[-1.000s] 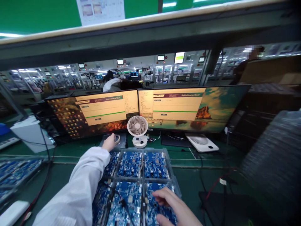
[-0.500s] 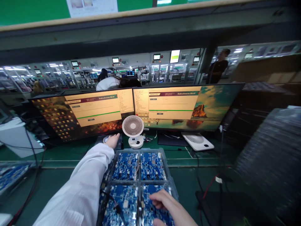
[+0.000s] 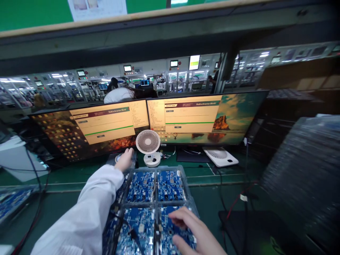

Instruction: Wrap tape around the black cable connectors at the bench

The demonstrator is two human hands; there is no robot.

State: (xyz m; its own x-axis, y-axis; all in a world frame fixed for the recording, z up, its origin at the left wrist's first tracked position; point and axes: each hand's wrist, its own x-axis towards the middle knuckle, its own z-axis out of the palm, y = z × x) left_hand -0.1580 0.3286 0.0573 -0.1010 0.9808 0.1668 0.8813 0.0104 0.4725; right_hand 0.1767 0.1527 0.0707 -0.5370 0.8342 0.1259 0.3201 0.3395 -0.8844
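A green table [image 3: 66,207] carries everything here. Well beyond both sets of fingers stand two wide monitors [image 3: 148,122] side by side, each showing a pale window with a green line. Nearer, a clear plastic tray [image 3: 187,187] holds blue circuit boards [image 3: 142,187] in separate compartments; it lies between the two hands. A white desk fan [image 3: 148,143] stands upright just right of the left fingers, and a flat white fan unit [image 3: 220,156] lies well off to their right, under the right monitor. The left hand [image 3: 124,160], in a white sleeve [image 3: 87,216], reaches past the tray's far edge and rests on a small round object [image 3: 117,158], too hidden to name; its fingers lie together, curved over it. The right hand [image 3: 191,230] rests on the nearest right circuit board [image 3: 170,233], fingers loosely bent and slightly apart, gripping nothing visible.
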